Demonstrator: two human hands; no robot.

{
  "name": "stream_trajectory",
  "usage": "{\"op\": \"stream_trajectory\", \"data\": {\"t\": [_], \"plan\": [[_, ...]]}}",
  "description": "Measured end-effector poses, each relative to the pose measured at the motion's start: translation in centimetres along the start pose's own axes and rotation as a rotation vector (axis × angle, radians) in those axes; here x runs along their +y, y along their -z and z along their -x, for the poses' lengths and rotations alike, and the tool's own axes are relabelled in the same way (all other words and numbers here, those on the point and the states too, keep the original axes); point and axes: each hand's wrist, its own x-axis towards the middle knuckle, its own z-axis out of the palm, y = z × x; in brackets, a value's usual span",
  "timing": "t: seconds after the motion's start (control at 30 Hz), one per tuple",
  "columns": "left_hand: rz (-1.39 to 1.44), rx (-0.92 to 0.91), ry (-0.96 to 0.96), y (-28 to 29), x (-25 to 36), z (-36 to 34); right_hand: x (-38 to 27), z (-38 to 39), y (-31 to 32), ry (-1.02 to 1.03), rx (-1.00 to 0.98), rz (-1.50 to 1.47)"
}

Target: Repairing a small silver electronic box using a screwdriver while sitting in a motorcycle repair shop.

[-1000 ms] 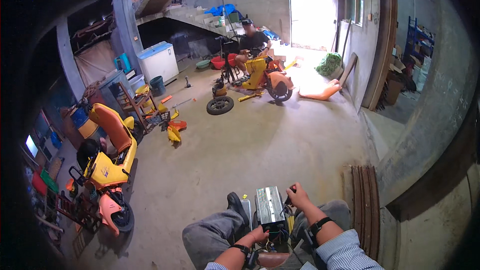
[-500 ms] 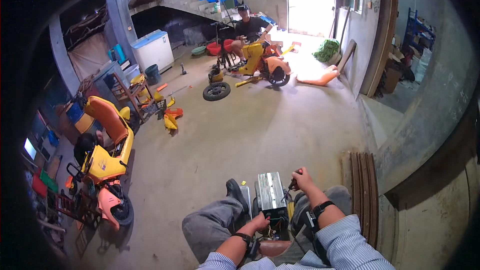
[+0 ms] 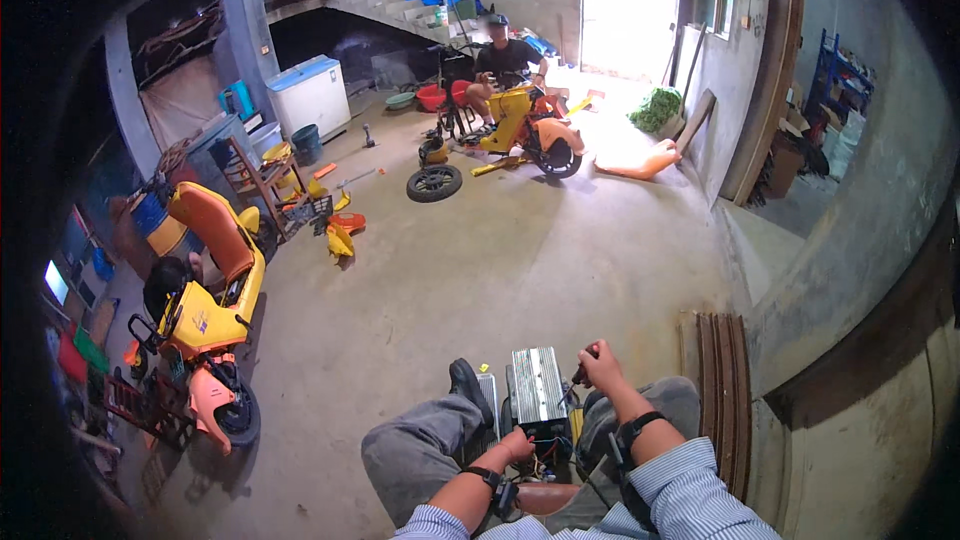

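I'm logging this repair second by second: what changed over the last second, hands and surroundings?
Little changed. The view tipped slightly, so the far yellow scooter and seated person sit a bit higher in frame. The right hand kept gripping the tool handle beside the ribbed metal box; the left hand stayed at the box's base.

single head-worn fisheye view, angled down over lap and workshop floor
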Motion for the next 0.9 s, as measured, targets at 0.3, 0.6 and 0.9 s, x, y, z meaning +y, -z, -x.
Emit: {"op": "stream_trajectory", "data": {"t": [0.3, 0.6, 0.9], "plan": [[0.109, 0.096, 0.088, 0.0, 4.9, 1.8, -4.7, 4.7, -2.9, 0.265, -0.100, 0.527], [0.039, 0.057, 0.102, 1.9, 9.3, 4.2, -4.8, 5.2, -3.3, 0.275, -0.098, 0.611], [0.108, 0.096, 0.061, 1.0, 8.1, 2.9, -4.7, 5.4, -3.8, 0.282, -0.078, 0.626]]}}
